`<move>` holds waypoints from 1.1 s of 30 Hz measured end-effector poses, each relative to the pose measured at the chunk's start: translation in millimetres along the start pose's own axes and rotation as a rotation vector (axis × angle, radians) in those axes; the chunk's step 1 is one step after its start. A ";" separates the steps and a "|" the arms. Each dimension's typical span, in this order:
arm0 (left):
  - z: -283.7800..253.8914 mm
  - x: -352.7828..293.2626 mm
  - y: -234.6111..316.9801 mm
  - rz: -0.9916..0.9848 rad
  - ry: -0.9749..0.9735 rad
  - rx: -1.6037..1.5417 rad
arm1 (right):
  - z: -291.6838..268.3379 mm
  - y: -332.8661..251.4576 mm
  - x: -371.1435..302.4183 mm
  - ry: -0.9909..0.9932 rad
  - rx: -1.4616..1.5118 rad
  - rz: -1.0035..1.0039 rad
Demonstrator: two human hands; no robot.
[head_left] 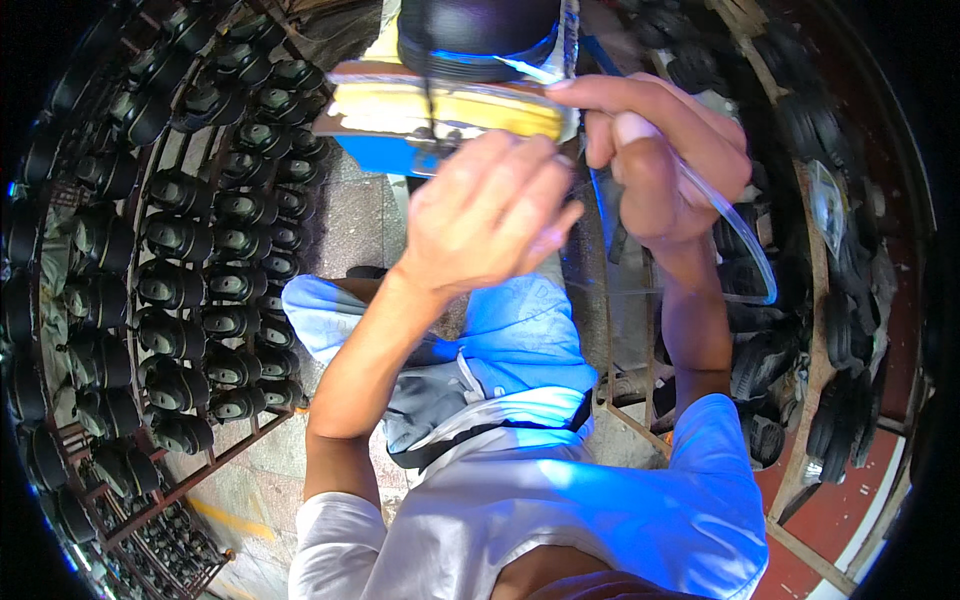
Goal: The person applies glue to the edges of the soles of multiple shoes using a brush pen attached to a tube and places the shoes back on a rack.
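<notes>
While right hand (650,160) grips clear tube (745,240) | left hand (490,215) perhaps pinching black thread (432,110)

metal racks (190,480) loaded with dark shoes (180,235) flank a grey tiled floor (345,225) under bluish light.

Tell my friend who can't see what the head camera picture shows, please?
A person's left hand and right hand work together at a yellow-and-blue block under a black round part. The right hand holds a clear tube. Racks of black shoes stand at the left.
</notes>
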State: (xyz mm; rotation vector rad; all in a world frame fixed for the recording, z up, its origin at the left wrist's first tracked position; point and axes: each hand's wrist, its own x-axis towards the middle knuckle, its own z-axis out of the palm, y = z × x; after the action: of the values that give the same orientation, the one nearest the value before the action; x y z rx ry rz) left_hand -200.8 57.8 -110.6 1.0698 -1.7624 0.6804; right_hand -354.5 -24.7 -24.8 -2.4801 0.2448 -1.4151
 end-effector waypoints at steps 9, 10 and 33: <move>-40.4 -23.4 -88.8 -0.282 0.180 0.102 | 63.3 60.2 26.2 0.081 0.013 -0.161; -43.7 -21.7 -99.7 -0.305 0.191 0.118 | 66.9 69.0 29.2 0.086 -0.007 -0.189; -18.7 -13.6 -75.9 -0.175 -0.013 -0.207 | 10.1 42.7 2.0 -0.043 -0.413 -0.156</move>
State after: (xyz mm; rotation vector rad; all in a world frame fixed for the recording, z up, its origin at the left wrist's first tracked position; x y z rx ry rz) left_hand -123.1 42.4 -115.9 1.0709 -1.6855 0.3755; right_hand -345.3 -64.2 -41.7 -2.9144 0.3754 -1.4945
